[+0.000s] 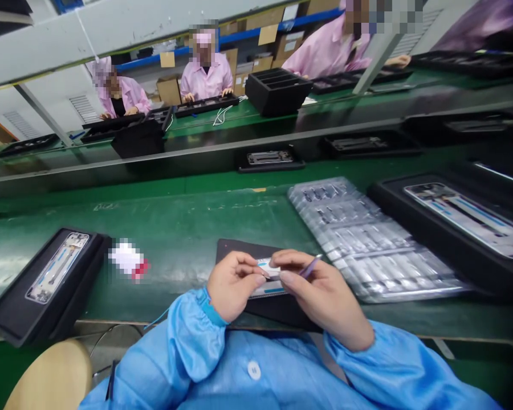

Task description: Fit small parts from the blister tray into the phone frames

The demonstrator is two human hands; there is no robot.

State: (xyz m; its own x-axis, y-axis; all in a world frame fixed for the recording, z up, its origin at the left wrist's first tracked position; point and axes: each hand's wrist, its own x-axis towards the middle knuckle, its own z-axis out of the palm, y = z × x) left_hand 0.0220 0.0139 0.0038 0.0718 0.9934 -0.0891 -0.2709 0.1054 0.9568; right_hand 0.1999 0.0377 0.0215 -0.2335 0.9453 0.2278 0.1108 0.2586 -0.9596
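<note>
My left hand point(233, 286) and my right hand point(320, 295) meet over a dark mat point(243, 249) in front of me. Between them is a flat phone frame or panel point(267, 283) with white and blue parts, pinched by the fingertips of my left hand. My right fingers touch its edge, and they also hold a slim purple tool point(311, 266), perhaps tweezers or a pry stick. The mat lies partly under the panel and my hands, and most of the panel is hidden by my fingers.
On the green bench, black trays with phone frames point(47, 285) point(465, 222) stand left and right, beside a clear plastic tray stack point(367, 239) and a blurred item point(128, 259). Co-workers in pink sit across the line behind a divider rail point(256, 149).
</note>
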